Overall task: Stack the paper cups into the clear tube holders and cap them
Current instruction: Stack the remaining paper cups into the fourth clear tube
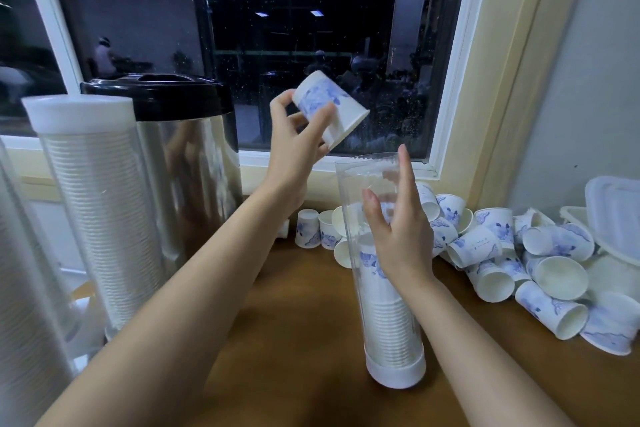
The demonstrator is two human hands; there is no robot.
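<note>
My left hand (pixel 294 149) grips a white paper cup with a blue print (pixel 329 107), tilted with its mouth down and to the right, above and left of the clear tube holder (pixel 370 184). The tube stands upright on a white base cap (pixel 394 374) on the brown table and holds a stack of cups (pixel 388 322) in its lower half. My right hand (pixel 398 236) rests against the tube's right side with straight fingers, steadying it. A heap of loose paper cups (pixel 519 253) lies to the right of the tube.
A capped tube full of cups (pixel 97 204) stands at the left, another at the far left edge. A steel urn with a black lid (pixel 180 149) is behind it. White plastic lids (pixel 616 218) lie at the far right. A dark window is behind.
</note>
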